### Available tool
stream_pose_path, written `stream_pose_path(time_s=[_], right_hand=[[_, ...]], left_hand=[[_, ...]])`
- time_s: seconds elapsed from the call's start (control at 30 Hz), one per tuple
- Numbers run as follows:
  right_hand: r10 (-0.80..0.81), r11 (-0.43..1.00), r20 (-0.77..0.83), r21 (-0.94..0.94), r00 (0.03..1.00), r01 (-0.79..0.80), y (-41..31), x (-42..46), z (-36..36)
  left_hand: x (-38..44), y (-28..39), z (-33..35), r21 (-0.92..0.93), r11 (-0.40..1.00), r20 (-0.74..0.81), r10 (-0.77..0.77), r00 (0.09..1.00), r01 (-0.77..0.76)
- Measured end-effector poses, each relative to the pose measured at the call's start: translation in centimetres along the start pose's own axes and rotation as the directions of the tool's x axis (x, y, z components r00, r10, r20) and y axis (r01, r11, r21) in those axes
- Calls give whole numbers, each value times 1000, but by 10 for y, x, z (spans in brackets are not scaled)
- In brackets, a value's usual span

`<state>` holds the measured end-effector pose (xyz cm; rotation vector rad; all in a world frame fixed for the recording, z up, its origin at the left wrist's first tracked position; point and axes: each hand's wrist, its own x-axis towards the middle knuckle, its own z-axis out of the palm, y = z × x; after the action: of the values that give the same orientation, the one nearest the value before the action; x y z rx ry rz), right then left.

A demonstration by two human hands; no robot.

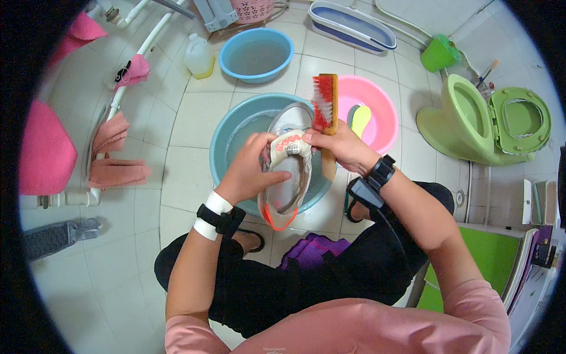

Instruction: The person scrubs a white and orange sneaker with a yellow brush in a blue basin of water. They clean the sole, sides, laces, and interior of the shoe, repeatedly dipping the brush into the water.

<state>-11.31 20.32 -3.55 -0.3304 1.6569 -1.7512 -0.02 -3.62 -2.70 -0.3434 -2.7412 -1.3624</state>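
Note:
A white sneaker (289,186) with an orange-red trimmed heel is held over a teal basin of water (215,146), its toe pointing away from me. My left hand (250,166) grips its side, thumb over the opening. With thumb and fingers, my right hand (342,144) pinches the raised shoe tongue (283,155), which bears red printing and a small label. That same hand also holds a wooden-handled scrub brush (328,104) upright, its red and white bristles facing left. The fingers behind the tongue are partly hidden.
A pink basin (387,110) with a yellow insole (362,119) stands right of the teal one. Beyond are a blue basin of water (256,77), a plastic jug (199,57) and a long mop bucket (353,26). A green toilet (468,119) stands right; a purple mat (311,250) lies between my feet.

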Motion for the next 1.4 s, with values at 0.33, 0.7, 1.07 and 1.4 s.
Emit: stream_pose_path(time_s=[0.33,0.7,1.07,1.4], right_hand=[[98,994,41,35,994,-100,13,21,-11],[485,125,-220,-941,846,-316,219,66,-33],[394,-93,-212,-977,894,-191,295,89,-60],[325,295,-194,-909,926,-294,220,62,-57]], left_hand=[[-21,-5,40,-570,779,-125,-395,910,260],[-47,4,19,-116,987,-573,-157,805,110],[-20,-11,-2,44,995,-611,-46,790,92],[-8,-33,7,-68,984,-442,-179,879,166]])
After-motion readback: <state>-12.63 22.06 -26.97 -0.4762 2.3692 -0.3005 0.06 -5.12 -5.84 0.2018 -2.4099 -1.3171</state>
